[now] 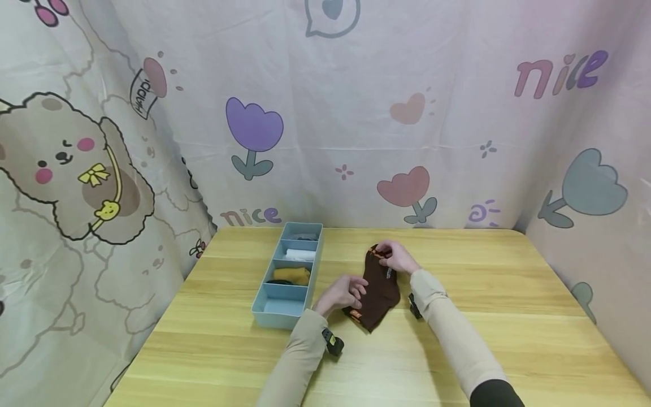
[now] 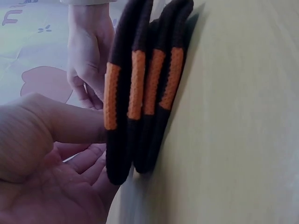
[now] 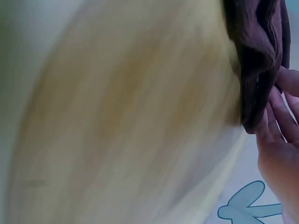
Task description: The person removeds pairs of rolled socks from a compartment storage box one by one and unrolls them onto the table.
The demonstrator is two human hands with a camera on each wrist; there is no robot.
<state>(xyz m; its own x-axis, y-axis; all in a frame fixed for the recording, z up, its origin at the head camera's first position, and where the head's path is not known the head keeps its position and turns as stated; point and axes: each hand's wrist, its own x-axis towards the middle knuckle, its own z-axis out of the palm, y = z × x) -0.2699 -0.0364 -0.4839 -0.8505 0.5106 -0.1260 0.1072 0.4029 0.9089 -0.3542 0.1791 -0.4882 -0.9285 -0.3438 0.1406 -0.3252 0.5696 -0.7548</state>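
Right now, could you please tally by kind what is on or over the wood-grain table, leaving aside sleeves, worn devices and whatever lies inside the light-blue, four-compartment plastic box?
Light-blue, four-compartment plastic box: 1
Dark-brown knit sock bundle with orange bands: 1
Bare hands, left hand and right hand: 2
Total: 4

Two hands (image 1: 341, 293) (image 1: 399, 259), two brown socks (image 1: 377, 291), one box (image 1: 277, 320)

A wood-grain surface (image 1: 508, 288) carries a pale blue four-compartment box (image 1: 277, 321) and, to the box's right, brown socks (image 1: 377, 294) with orange markings.
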